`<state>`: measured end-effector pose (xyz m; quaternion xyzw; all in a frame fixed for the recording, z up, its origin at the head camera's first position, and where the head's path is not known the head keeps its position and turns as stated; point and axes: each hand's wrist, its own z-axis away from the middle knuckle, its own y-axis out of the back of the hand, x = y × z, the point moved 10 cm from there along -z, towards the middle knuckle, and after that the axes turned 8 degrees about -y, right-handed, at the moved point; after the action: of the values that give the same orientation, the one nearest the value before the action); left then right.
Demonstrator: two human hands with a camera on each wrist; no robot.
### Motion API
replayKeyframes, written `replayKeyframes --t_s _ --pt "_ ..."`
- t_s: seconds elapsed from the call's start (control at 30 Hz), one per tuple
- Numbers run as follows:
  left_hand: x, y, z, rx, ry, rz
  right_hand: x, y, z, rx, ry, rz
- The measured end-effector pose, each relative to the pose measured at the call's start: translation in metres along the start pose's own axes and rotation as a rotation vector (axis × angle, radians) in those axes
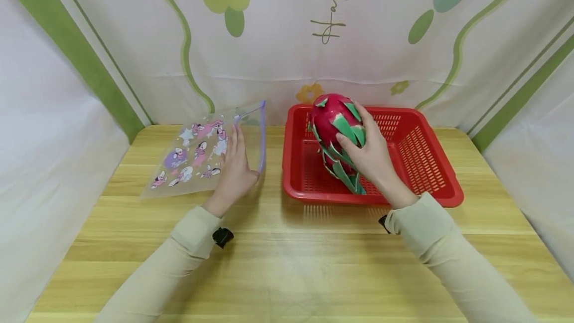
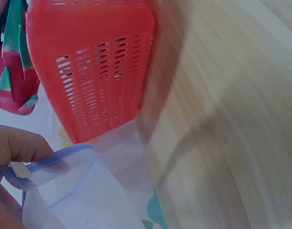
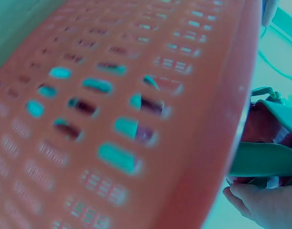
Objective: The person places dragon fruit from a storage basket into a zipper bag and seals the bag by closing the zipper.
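Observation:
My left hand (image 1: pixel 234 168) grips the open edge of a clear zip bag (image 1: pixel 204 153) printed with pink and purple cartoon figures. In the left wrist view, fingers (image 2: pixel 26 145) curl at its purple zip strip (image 2: pixel 65 155), beside a pale slider (image 2: pixel 20 170); the bag's mouth is partly spread. My right hand (image 1: pixel 374 156) grips a red dragon fruit (image 1: pixel 333 111) with green scales, thumb and fingers round its side. The fruit is over the left half of a red plastic basket (image 1: pixel 293 194), above its rim. Long green scales (image 1: pixel 352 181) hang below, inside the basket's outline.
The basket has slotted walls (image 2: pixel 98 81) and stands at the back of the wooden table (image 1: pixel 287 263), just right of the bag. A white curtain (image 1: pixel 278 54) with flower prints hangs behind the table, and white cloth flanks both sides.

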<state>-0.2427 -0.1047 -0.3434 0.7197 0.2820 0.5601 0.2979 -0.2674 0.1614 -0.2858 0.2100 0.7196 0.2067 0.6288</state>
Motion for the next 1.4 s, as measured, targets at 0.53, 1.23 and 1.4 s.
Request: replayKeyframes --t_s 0.53,1.23,1.4 --pt "0.006 0.009 0.003 0.044 -0.056 0.1 -0.027 -0.04 -0.001 -0.098 0.017 0.011" --pt "0.007 0.011 0.0 0.019 -0.097 0.182 -0.055 -0.093 -0.008 -0.22 0.059 -0.052" --pt "0.01 0.012 -0.001 0.013 -0.093 0.238 -0.051 -0.105 -0.008 -0.262 0.023 -0.052"
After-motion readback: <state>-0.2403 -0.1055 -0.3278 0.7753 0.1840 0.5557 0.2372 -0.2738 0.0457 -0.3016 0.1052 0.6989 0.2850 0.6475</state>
